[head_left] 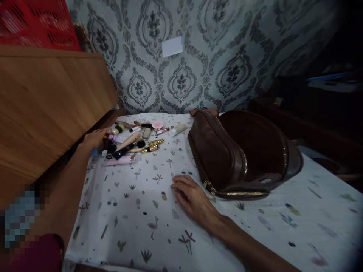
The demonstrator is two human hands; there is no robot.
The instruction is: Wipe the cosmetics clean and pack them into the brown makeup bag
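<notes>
A pale grey wall (181, 81) rises behind the table, papered in repeating damask medallions of darker grey leaves and scrolls. A small white rectangular piece (172, 46) sits on it, slightly tilted. At the left stands a wooden cabinet (53, 98) with warm brown, grained panelling, and on its top rests a red slatted plastic basket (39, 22). A white cloth (136, 234) printed with flamingos, palms, cacti and pineapples covers the table. Light falls softly across the middle, while the right side sinks into deep shadow, where dark brown wooden furniture (286, 119) is barely readable.
</notes>
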